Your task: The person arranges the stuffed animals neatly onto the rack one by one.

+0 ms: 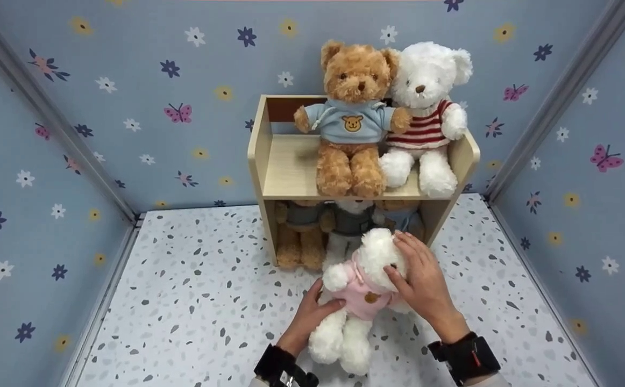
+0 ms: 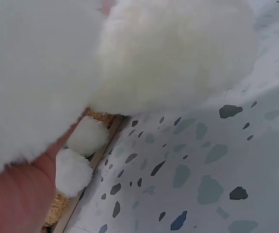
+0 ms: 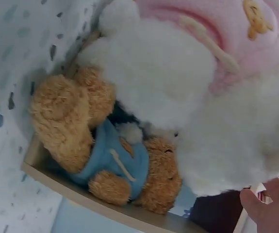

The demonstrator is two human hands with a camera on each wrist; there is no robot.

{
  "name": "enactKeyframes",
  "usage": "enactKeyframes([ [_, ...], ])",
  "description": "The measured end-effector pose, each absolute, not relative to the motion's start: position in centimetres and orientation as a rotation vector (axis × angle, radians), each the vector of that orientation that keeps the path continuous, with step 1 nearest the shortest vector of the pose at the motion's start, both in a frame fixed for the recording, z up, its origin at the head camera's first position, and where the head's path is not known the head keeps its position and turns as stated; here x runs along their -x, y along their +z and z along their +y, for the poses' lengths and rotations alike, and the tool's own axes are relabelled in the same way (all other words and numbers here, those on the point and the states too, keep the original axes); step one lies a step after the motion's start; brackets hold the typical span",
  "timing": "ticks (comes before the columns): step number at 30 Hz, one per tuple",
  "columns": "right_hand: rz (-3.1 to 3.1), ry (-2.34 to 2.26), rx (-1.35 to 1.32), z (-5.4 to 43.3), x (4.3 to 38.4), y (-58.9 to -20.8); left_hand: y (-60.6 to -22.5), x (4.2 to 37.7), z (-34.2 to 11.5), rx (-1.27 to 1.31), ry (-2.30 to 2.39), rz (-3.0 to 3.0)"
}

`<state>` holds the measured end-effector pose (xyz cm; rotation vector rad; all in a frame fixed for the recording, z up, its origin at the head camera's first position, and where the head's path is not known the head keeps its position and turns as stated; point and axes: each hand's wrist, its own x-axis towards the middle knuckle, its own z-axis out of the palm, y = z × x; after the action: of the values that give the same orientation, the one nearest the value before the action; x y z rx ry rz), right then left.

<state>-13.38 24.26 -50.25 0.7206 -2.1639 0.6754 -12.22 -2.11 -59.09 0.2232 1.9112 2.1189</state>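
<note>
A white teddy bear (image 1: 363, 290) in a pink top is tilted, in front of the shelf's lower compartment. Its lower body is gripped by my left hand (image 1: 312, 317), thumb across the front. My right hand (image 1: 425, 279) holds the side of its head, thumb by the face and fingers over the top. In the left wrist view, white fur (image 2: 178, 53) covers much of the picture above the hand (image 2: 18, 199). The right wrist view has the bear's pink top (image 3: 255, 43) and part of my right hand (image 3: 270, 204); most fingers are hidden there.
On the wooden shelf (image 1: 291, 161) sit a brown bear (image 1: 353, 123) in blue and a white bear (image 1: 425, 107) in red stripes. Below are a brown bear (image 1: 300, 236), a grey-vested white bear (image 1: 353, 220) and another brown bear (image 3: 57, 121) in blue. Floral walls (image 1: 129, 64) enclose the speckled floor (image 1: 183, 301).
</note>
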Motion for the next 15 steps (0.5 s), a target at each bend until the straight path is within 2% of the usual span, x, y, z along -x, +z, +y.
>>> enactKeyframes([
  [10, -2.203, 1.082, -0.637, 24.1, 12.9, -51.9, -59.1, 12.0, -2.8, -0.188, 2.21, 1.806],
  [15, -2.15, 1.086, -0.667, 23.2, 13.0, -52.0, -59.2, 12.0, -3.0, -0.163, 2.227, 1.795],
])
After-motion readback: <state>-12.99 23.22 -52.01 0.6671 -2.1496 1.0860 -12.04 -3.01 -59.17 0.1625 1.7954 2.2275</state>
